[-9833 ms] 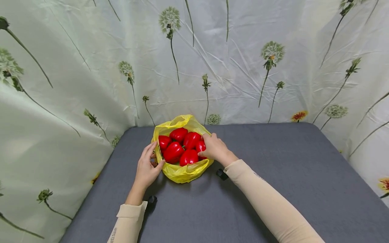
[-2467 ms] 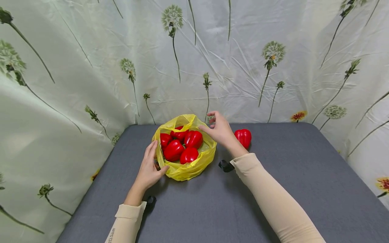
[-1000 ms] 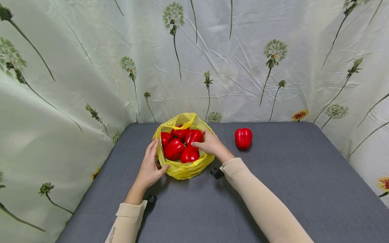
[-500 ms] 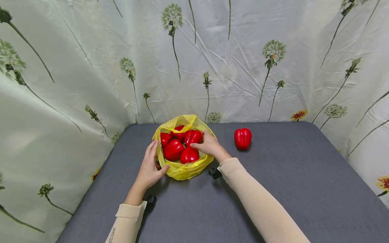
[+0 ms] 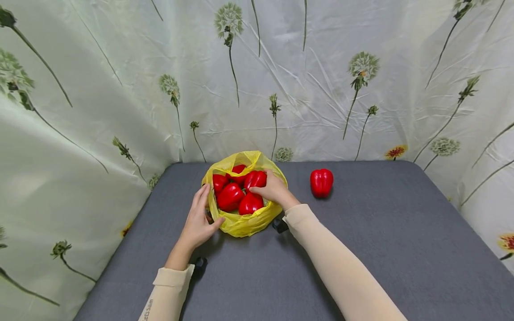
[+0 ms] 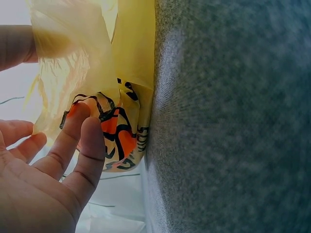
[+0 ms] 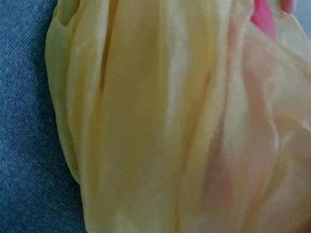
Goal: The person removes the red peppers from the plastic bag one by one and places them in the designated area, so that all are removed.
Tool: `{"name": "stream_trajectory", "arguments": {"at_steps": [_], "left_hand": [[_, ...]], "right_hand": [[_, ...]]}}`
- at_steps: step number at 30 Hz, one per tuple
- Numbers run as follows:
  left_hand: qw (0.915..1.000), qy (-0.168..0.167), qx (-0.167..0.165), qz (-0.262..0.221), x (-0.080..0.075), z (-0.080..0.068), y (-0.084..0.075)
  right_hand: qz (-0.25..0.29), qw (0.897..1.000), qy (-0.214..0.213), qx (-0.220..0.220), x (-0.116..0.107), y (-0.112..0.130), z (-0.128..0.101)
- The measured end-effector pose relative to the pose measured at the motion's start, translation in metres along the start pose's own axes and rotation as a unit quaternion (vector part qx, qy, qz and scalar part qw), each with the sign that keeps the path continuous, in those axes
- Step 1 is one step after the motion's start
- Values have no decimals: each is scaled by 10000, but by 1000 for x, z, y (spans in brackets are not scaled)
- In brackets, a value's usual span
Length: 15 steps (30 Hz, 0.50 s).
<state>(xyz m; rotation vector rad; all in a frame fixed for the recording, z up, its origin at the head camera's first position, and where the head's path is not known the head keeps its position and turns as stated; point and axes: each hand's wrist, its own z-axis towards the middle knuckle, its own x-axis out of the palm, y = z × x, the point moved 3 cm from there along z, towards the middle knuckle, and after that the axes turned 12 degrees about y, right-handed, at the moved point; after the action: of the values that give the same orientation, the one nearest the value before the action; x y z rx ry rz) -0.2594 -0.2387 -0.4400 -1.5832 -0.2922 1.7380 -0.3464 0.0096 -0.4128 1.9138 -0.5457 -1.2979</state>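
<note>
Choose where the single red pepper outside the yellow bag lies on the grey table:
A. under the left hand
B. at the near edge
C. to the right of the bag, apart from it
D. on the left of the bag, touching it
C: the red pepper lies alone, right of the yellow bag, bare grey table between them.

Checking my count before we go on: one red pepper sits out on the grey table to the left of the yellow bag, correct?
Not quite. The loose pepper sits on the grey table to the right of the yellow bag, not the left. The head view shows it.
</note>
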Motion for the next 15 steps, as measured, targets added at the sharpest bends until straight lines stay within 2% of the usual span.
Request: {"name": "stream_trajectory", "arguments": {"at_steps": [15], "left_hand": [[10000,-40,31,57,1,0,0]], "right_hand": [[96,9997,-224,6,4,-2,2]]}}
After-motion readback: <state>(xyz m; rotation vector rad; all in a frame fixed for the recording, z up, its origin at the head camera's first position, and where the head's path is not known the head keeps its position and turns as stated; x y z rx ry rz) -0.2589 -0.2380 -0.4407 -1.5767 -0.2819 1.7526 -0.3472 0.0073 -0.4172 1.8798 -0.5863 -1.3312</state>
